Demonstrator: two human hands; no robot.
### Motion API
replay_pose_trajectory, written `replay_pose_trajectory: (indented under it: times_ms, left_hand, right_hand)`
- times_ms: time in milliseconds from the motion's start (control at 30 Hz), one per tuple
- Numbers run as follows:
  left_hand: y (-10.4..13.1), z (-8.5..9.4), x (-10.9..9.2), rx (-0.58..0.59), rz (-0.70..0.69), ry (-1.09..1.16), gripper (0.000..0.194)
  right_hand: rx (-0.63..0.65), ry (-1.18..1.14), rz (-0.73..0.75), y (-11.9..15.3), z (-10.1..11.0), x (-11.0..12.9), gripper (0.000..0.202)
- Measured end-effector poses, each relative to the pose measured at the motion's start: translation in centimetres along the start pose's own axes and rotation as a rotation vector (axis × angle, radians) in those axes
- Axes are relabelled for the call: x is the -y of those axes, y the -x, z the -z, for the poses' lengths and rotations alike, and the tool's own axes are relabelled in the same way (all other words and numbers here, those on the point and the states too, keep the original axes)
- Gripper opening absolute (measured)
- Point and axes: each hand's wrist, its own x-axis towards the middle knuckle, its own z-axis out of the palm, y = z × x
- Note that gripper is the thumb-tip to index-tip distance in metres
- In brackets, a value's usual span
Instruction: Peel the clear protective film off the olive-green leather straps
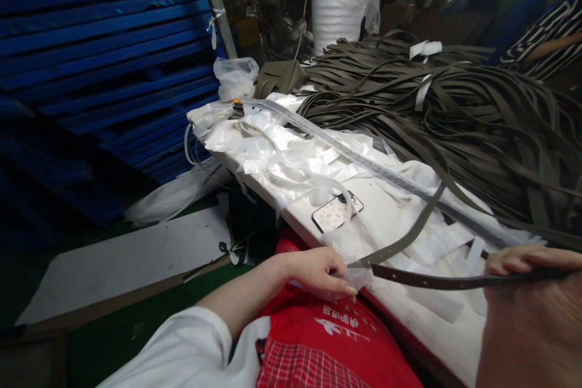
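My left hand (321, 273) is closed in a pinch near the table's front edge, at the end of an olive-grey belt strap (409, 236). Thin clear film (361, 277) shows by its fingertips. That strap has punched holes and curves up toward the heap at the right. On the right, my right hand (534, 306) grips a second, darker belt strap (431, 280), also with a row of holes. Its free tip points left, close to my left fingers. A phone in a patterned case (334, 213) lies just beyond my left hand, with a white strip across it.
A big heap of olive straps (491, 109) covers the table's right side. White wrapping strips (291, 157) and a long clear sleeve (364, 160) lie on the white table. Blue pallets (113, 60) stand at left. A foam roll (339, 15) is behind; a striped sleeve (545, 42) shows far right.
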Motion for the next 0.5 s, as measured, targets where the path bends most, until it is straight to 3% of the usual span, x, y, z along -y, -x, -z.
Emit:
replay_pose_trajectory:
  times_ms: [100, 367, 500]
  left_hand:
    - [-0.1, 0.0, 0.0, 0.026, 0.025, 0.078, 0.061]
    - [-0.6, -0.1, -0.3, 0.037, -0.128, 0.152, 0.061]
    - [-0.8, 0.0, -0.4, 0.036, -0.104, 0.092, 0.059]
  right_hand:
    - [0.003, -0.044, 0.118, 0.4, -1.3, 0.0, 0.064]
    - [-0.014, -0.079, -0.014, -0.8, -1.2, -2.6, 0.068]
    - [0.060, -0.043, -0.084, -0.5, -1.7, -3.9, 0.064]
